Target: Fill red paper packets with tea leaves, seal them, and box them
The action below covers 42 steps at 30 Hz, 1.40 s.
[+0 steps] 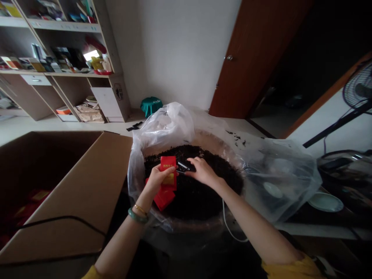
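Note:
My left hand [158, 178] is closed on a red packet [168, 162] with gold lettering, thumb across its front. More red packets [164, 198] lie just below that hand, on a heap of dark, dry leaf-like material [200, 197]. To the right, my right hand [203, 170] is open, its thumb and fingers apart. Between the two hands is a small dark object with a pale edge [183, 166], too unclear to name; I cannot tell whether the right fingertips touch it. The heap fills a round container lined with a clear plastic bag [162, 133].
On the left stands an open cardboard box [107, 170] with red packets [37, 195] inside. A white cable [228, 224] hangs over the container's front right. Loose plastic and a pale dish [325, 202] lie right. Behind are shelves [64, 25], a green-covered object [151, 105], a door [247, 58] and a fan [360, 89].

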Motion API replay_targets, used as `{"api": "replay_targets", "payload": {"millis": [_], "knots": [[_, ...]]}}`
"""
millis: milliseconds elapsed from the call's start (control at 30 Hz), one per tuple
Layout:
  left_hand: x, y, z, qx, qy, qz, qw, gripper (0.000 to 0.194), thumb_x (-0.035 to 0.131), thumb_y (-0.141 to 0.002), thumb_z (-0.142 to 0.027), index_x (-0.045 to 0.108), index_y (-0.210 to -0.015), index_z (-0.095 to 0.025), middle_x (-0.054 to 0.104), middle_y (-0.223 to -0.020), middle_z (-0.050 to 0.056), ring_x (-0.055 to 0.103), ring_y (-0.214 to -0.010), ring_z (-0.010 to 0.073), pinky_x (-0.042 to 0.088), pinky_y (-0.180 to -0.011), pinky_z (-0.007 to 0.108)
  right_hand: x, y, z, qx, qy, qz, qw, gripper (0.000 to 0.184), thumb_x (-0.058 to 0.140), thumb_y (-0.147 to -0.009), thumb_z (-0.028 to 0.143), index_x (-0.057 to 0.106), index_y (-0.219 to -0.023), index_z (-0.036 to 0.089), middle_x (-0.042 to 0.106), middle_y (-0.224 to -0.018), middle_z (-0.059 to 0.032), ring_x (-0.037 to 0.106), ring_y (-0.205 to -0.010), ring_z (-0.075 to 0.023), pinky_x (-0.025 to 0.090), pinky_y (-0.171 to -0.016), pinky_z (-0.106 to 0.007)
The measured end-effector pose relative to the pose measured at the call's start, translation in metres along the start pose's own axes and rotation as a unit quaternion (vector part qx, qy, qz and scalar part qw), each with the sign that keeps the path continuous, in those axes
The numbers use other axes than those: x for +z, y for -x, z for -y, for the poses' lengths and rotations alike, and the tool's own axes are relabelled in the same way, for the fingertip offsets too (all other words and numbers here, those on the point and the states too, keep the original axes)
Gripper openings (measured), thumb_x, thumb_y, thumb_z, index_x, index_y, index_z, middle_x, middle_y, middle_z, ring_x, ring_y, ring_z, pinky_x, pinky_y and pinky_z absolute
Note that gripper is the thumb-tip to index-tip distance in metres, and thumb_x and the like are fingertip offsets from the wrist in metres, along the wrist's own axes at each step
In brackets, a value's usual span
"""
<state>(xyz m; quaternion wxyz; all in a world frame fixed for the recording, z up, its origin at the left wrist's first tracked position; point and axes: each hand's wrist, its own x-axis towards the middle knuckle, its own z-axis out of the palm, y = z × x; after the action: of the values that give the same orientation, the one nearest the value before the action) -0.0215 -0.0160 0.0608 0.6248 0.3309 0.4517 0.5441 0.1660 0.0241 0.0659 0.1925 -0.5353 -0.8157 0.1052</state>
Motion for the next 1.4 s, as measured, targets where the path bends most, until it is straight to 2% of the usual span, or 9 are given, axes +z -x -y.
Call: {"api": "replay_targets", "payload": {"millis": [100,200,333,467,567,700,900,1200,1400], "knots": [[-0.006,-0.001,0.001,0.006,0.0,-0.006,1.0,0.047,0.088,-0.047,-0.036,0.069,-0.082,-0.011,0.075,-0.078,0.008,0.069,-0.061,0.0203,0.054,-0.051,0.026,0.021,0.012,0.001,-0.005,0.149,0.037,0.988,0.063,0.076,-0.071,0.037,0.054,-0.126,0.017,0.064,-0.11,-0.0148,0.057,-0.104,-0.0303,0.047,-0.085,-0.04],[-0.007,-0.001,0.001,0.002,0.006,-0.012,1.0,0.048,0.089,-0.044,-0.034,0.069,-0.08,-0.011,0.075,-0.08,0.009,0.069,-0.06,0.0197,0.055,-0.052,0.026,0.029,0.01,0.002,0.017,0.164,0.04,0.986,0.046,0.071,-0.076,0.039,0.059,-0.116,0.018,0.065,-0.105,-0.0131,0.057,-0.103,-0.0288,0.046,-0.084,-0.038],[-0.006,0.001,-0.002,-0.001,0.005,-0.021,1.0,0.048,0.09,-0.041,-0.034,0.069,-0.078,-0.011,0.074,-0.075,0.008,0.068,-0.058,0.019,0.054,-0.051,0.026,0.017,-0.004,-0.011,0.09,-0.047,0.002,0.995,0.036,0.066,-0.079,0.042,0.063,-0.106,0.018,0.066,-0.101,-0.01,0.062,-0.092,-0.0228,0.049,-0.077,-0.032],[-0.004,0.001,-0.001,0.005,-0.022,-0.001,1.0,0.045,0.09,-0.044,-0.034,0.068,-0.076,-0.011,0.072,-0.067,0.006,0.068,-0.057,0.0184,0.053,-0.053,0.025,-0.011,-0.008,-0.021,0.134,-0.349,0.065,0.925,0.041,0.058,-0.081,0.049,0.064,-0.108,0.018,0.064,-0.077,-0.0024,0.058,-0.059,-0.0138,0.046,-0.049,-0.024],[-0.001,0.0,0.002,0.01,-0.055,0.022,0.998,0.044,0.089,-0.045,-0.033,0.069,-0.078,-0.011,0.072,-0.067,0.005,0.067,-0.057,0.0175,0.053,-0.054,0.025,-0.028,-0.006,-0.014,0.098,-0.405,0.133,0.899,0.052,0.069,-0.072,0.048,0.065,-0.113,0.017,0.059,-0.064,0.0022,0.049,-0.047,-0.0095,0.037,-0.038,-0.02],[0.005,0.0,0.005,0.018,-0.102,0.055,0.993,0.039,0.088,-0.047,-0.033,0.069,-0.074,-0.011,0.071,-0.065,0.003,0.063,-0.053,0.0138,0.048,-0.051,0.023,-0.038,-0.006,0.005,0.046,-0.342,0.148,0.927,0.053,0.076,-0.065,0.043,0.069,-0.111,0.017,0.066,-0.068,0.0009,0.051,-0.049,-0.0103,0.039,-0.042,-0.022],[0.007,0.004,0.006,0.021,-0.115,0.062,0.991,0.037,0.086,-0.049,-0.036,0.067,-0.07,-0.012,0.068,-0.061,0.001,0.059,-0.051,0.0119,0.046,-0.05,0.022,-0.034,-0.009,0.018,-0.037,-0.247,0.063,0.966,0.026,0.076,-0.069,0.031,0.076,-0.092,0.019,0.071,-0.079,-0.0017,0.062,-0.072,-0.0154,0.046,-0.067,-0.026],[0.01,0.007,0.003,0.024,-0.105,0.05,0.993,0.038,0.087,-0.046,-0.037,0.066,-0.066,-0.013,0.068,-0.059,0.0,0.058,-0.049,0.0118,0.047,-0.049,0.022,-0.035,-0.005,0.02,-0.065,-0.208,0.023,0.976,0.028,0.076,-0.072,0.03,0.075,-0.098,0.02,0.069,-0.085,-0.0026,0.063,-0.074,-0.0157,0.047,-0.071,-0.027],[0.007,0.005,0.005,0.034,-0.105,0.052,0.993,0.037,0.086,-0.048,-0.038,0.068,-0.067,-0.012,0.069,-0.061,0.002,0.059,-0.049,0.0126,0.046,-0.048,0.022,-0.036,-0.006,0.018,-0.051,-0.211,0.046,0.975,0.032,0.077,-0.069,0.035,0.075,-0.098,0.021,0.071,-0.086,-0.0032,0.064,-0.075,-0.0178,0.047,-0.069,-0.028]]}}
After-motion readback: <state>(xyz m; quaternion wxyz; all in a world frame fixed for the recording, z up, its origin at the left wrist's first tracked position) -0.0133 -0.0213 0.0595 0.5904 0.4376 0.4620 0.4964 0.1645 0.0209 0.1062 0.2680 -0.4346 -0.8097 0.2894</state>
